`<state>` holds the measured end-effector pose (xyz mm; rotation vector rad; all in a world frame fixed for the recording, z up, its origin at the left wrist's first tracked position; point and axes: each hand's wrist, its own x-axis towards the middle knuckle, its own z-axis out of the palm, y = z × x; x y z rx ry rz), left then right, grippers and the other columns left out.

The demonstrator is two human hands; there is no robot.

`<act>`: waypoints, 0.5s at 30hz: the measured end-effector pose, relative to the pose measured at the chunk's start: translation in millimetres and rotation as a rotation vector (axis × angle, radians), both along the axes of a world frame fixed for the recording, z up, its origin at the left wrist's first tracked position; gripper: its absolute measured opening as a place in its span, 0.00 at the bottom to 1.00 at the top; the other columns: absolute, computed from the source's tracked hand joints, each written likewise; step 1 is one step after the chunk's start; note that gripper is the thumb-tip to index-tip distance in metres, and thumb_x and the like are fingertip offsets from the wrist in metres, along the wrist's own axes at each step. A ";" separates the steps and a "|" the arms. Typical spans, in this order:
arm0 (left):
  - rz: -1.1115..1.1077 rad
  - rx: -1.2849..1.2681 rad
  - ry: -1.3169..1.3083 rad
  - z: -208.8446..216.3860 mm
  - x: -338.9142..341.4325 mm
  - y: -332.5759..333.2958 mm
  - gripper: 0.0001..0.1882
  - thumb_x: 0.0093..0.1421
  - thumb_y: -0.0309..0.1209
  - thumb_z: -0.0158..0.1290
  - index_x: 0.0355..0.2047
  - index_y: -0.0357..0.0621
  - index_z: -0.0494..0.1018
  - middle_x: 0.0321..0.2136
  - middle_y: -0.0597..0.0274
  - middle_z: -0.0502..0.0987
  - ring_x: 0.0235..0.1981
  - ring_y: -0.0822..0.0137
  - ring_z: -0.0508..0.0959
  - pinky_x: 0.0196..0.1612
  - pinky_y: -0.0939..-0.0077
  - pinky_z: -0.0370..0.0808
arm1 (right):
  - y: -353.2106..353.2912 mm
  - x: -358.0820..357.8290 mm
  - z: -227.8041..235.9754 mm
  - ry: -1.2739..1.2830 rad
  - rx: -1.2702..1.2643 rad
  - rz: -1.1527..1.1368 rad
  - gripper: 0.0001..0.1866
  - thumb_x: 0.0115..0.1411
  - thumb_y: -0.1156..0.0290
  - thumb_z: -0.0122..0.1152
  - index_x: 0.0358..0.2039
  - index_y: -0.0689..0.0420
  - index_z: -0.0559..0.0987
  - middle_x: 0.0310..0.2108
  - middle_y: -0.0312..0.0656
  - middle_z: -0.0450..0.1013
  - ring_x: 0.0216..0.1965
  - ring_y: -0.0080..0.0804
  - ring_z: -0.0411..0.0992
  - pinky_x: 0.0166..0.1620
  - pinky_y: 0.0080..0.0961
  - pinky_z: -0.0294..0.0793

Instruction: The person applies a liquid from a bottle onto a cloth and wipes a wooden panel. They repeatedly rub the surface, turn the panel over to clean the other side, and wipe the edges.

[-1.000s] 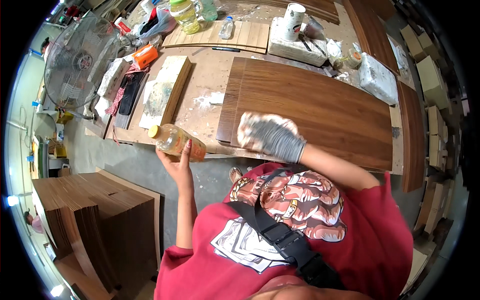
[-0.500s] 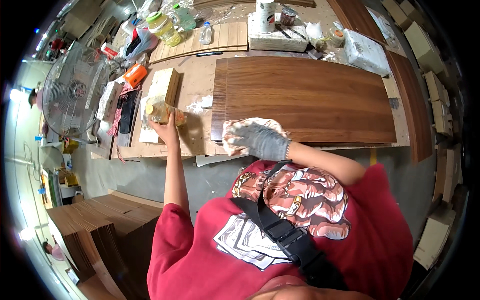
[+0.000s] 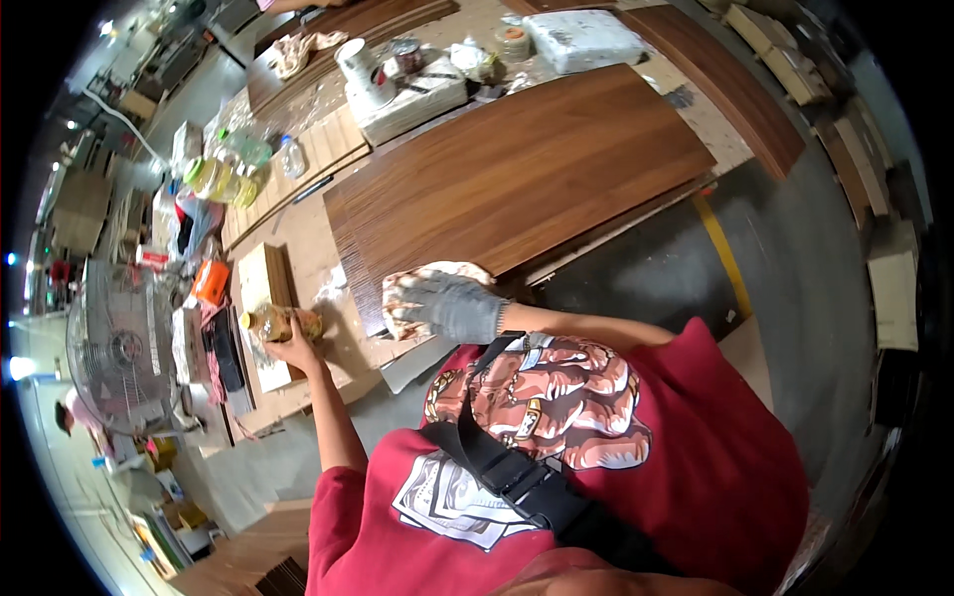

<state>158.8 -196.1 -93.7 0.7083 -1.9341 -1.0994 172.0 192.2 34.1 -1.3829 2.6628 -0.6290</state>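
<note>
My bare left hand [image 3: 297, 351] is wrapped round a clear plastic bottle [image 3: 264, 324] with a yellow cap and yellowish liquid inside. The bottle is tilted, cap to the left, over a pale wood block [image 3: 260, 281]; whether it touches the block I cannot tell. On my right hand [image 3: 452, 303] is a grey knitted glove. It holds a stained white-and-brown rag [image 3: 399, 316] against the near left corner of a dark wood-grain board [image 3: 527, 169], its fingers lying over the cloth. The board lies flat on the worktable.
Beyond the board stand a white canister [image 3: 364, 74] on a white block and a wrapped white slab [image 3: 584, 42]. Bottles and a yellow-green jar [image 3: 219, 183] are at the left, near an orange item [image 3: 211, 282]. A fan [image 3: 124, 348] stands far left; another dark panel [image 3: 720, 84] lies right.
The view has turned, so the table and board now sit at a slant. My left hand still holds the bottle, and my right hand stays with the rag at the board's near left corner.
</note>
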 end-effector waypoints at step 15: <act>0.223 -0.284 -0.283 -16.4 22.1 22.7 0.41 0.56 0.39 0.67 0.58 0.24 0.57 0.53 0.35 0.60 0.56 0.42 0.61 0.61 0.43 0.58 | 155.8 -57.4 -66.6 1.398 2.062 -0.453 0.16 0.57 0.56 0.48 0.39 0.51 0.75 0.40 0.37 0.72 0.47 0.32 0.70 0.62 0.37 0.64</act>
